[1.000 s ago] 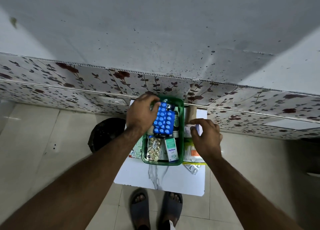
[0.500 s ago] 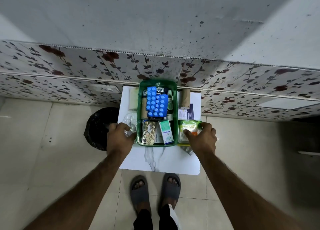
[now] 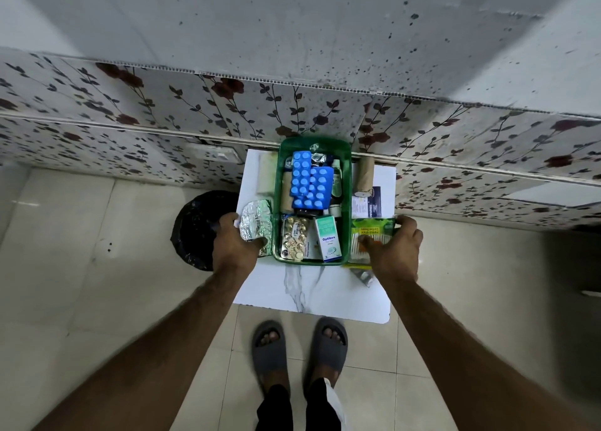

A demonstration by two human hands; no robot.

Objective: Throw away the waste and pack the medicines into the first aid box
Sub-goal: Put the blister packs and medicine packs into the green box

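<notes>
A green first aid box (image 3: 280, 183) stands on a small white marble-look table (image 3: 312, 294). Inside lie blue blister strips (image 3: 307, 183), a gold blister strip (image 3: 295, 242) and a white Optibex carton (image 3: 328, 242). My left hand (image 3: 234, 245) grips a silver foil blister strip (image 3: 257, 222) just left of the box. My right hand (image 3: 395, 251) holds a green pack of cotton buds (image 3: 372, 232) just right of the box.
A black-lined waste bin (image 3: 195, 229) sits on the floor left of the table. A cardboard roll (image 3: 366, 175) and a leaflet (image 3: 369, 204) lie right of the box, a small foil strip (image 3: 364, 276) near my right wrist. A flowered wall panel runs behind. My sandalled feet (image 3: 299, 349) stand below.
My left hand left the blue strips in the box and came back to the silver foil strip. My right hand moved from the leaflet area to the cotton bud pack.
</notes>
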